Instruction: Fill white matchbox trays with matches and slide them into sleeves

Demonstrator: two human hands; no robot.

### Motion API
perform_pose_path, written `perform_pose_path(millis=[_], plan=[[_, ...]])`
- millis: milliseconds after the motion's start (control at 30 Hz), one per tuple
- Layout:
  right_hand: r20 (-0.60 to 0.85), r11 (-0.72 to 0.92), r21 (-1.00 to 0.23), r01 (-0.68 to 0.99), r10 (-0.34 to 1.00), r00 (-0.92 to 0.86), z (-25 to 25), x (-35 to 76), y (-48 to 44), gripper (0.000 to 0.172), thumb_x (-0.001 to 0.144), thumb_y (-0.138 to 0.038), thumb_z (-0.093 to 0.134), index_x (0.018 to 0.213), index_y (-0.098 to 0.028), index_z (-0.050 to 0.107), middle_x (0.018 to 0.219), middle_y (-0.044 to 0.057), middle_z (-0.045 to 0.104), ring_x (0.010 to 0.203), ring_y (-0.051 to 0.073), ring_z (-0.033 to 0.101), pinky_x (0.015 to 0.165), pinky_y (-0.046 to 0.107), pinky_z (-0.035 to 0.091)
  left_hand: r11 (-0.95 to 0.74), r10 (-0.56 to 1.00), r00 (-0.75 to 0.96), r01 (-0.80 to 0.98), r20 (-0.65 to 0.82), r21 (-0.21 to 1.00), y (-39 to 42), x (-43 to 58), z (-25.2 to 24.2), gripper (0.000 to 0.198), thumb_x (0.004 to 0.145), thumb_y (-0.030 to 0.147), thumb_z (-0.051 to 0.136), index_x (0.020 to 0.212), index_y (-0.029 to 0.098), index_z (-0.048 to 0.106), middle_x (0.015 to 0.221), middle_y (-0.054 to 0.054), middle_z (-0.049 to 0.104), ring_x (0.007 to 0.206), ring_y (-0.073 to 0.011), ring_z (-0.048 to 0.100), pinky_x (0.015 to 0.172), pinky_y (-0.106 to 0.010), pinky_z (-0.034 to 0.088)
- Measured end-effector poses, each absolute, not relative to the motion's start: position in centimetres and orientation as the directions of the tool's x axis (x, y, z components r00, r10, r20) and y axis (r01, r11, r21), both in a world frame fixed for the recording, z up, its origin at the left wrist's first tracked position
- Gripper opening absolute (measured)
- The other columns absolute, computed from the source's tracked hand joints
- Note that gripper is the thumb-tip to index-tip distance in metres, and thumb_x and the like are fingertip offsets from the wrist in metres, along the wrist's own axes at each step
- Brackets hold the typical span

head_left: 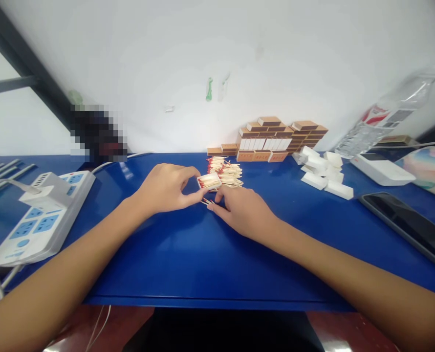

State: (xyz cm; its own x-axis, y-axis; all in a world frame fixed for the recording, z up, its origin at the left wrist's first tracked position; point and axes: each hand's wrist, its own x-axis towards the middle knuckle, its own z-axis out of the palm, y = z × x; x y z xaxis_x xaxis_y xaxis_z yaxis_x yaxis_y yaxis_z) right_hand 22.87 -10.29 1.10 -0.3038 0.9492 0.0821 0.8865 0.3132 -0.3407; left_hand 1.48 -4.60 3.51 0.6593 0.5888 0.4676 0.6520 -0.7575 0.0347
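Between the thumb and fingers of my left hand (168,188) is a small white matchbox tray (209,181), tilted, with red-tipped matches lying in it. My right hand (245,210) is just to its right, thumb and fingers pinched together around a few loose matches (207,201) whose red heads stick out toward the left. Right behind both hands lies a heap of matches (230,172) on the blue table (188,259). My right fingers partly hide the near side of the heap and the tray's right end.
Stacked matchboxes (269,129) stand against the wall. Several white trays (323,171) lie right of them. Further right are a plastic bottle (386,117), a white device (382,170) and a phone (408,225). A power strip (52,215) with cables sits at the left.
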Motion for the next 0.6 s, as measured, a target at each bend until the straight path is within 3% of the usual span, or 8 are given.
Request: perform_pose_path(millis=[167,333,600], plan=[[-0.012,0.291,-0.404,0.867,0.946,-0.323,1.8,23.3,-9.9,0.02,0.101,-0.038,0.059,0.093,-0.021,0.066,0.089,0.004,0.075,0.074,0.018,0.064,0.062,0.029,0.036,-0.763,0.59,0.673,0.646,0.447,0.034,-4.7,1.5,3.6,0.033,0.09,0.048,0.063,0.1,0.018,0.075,0.061,0.003,0.062,0.052,-0.0111,0.054,0.054,-0.025,0.033],[-0.056,0.351,-0.327,0.878,0.92,-0.388,2.3,25.5,-10.0,0.022,0.104,-0.036,0.053,0.094,-0.02,0.064,0.09,0.006,0.074,0.075,0.019,0.064,0.063,0.029,0.037,-0.748,0.59,0.64,0.663,0.491,0.035,-4.3,1.2,3.6,0.033,0.09,0.048,0.063,0.1,0.019,0.075,0.058,0.004,0.061,0.05,-0.0103,0.052,0.053,-0.025,0.033],[-0.224,0.365,-0.3,0.881,0.871,-0.437,4.0,29.5,-9.2,0.022,0.104,-0.038,0.051,0.093,-0.022,0.063,0.092,0.005,0.072,0.078,0.021,0.063,0.065,0.03,0.038,-0.811,0.543,0.725,0.583,0.424,0.042,-4.9,2.0,2.9,0.032,0.091,0.045,0.063,0.098,0.017,0.075,0.059,0.004,0.062,0.05,-0.01,0.054,0.051,-0.025,0.034]])
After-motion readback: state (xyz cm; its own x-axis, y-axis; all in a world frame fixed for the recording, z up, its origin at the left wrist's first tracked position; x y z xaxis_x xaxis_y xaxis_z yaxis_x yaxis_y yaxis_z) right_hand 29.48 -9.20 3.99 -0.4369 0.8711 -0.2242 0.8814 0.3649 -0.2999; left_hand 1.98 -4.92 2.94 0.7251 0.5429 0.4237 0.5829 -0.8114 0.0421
